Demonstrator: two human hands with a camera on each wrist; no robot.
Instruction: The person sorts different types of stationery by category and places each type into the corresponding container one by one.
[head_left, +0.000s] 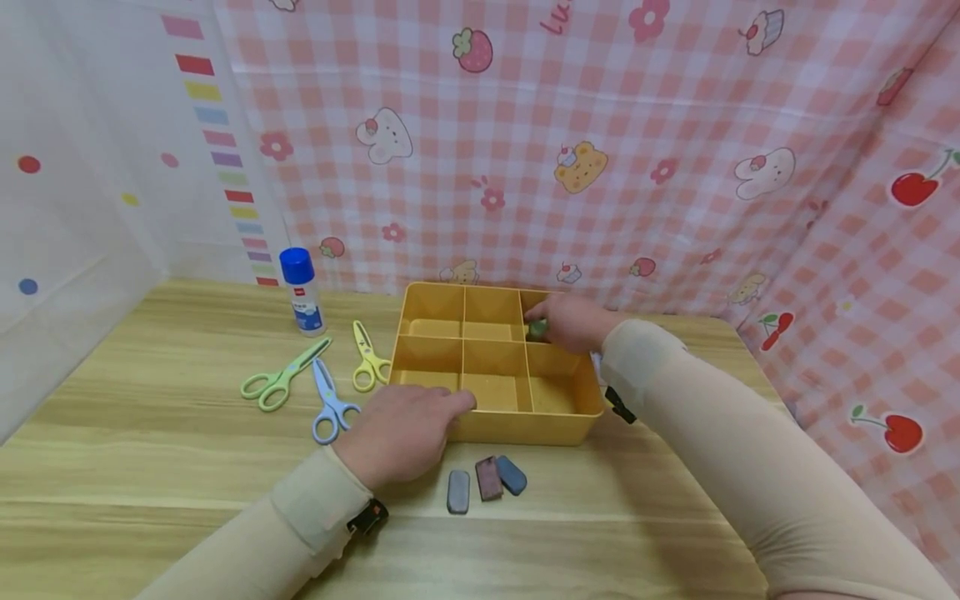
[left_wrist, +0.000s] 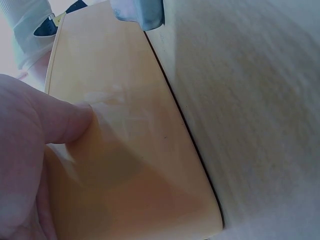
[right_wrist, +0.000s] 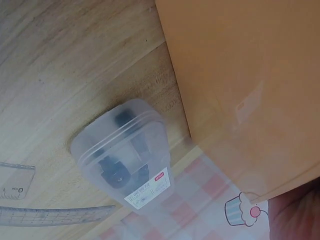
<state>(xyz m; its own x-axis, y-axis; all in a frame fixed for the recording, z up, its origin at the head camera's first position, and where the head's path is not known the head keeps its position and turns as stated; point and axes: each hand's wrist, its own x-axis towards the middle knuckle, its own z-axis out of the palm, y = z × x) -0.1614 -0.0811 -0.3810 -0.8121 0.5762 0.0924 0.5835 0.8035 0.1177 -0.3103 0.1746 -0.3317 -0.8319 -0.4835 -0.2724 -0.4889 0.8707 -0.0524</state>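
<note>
A yellow-orange organizer box [head_left: 495,427] with several compartments stands on the table. My left hand [head_left: 405,429] grips its front wall near the left corner; in the left wrist view the thumb [left_wrist: 70,122] presses the outer face. My right hand [head_left: 576,323] reaches into the back right compartment, its fingers around a small dark green thing [head_left: 537,329] whose kind is partly hidden. Three small rounded blocks lie in front of the box: a grey one [head_left: 458,492], a maroon one [head_left: 489,479] and a blue one [head_left: 512,475].
Left of the box lie green scissors [head_left: 275,385], blue scissors [head_left: 327,400] and yellow scissors [head_left: 367,358]. A blue-capped glue stick [head_left: 303,292] stands behind them. In the right wrist view, a clear plastic case [right_wrist: 125,155] and clear rulers [right_wrist: 55,215] lie beside the box. Checked cloth hangs behind.
</note>
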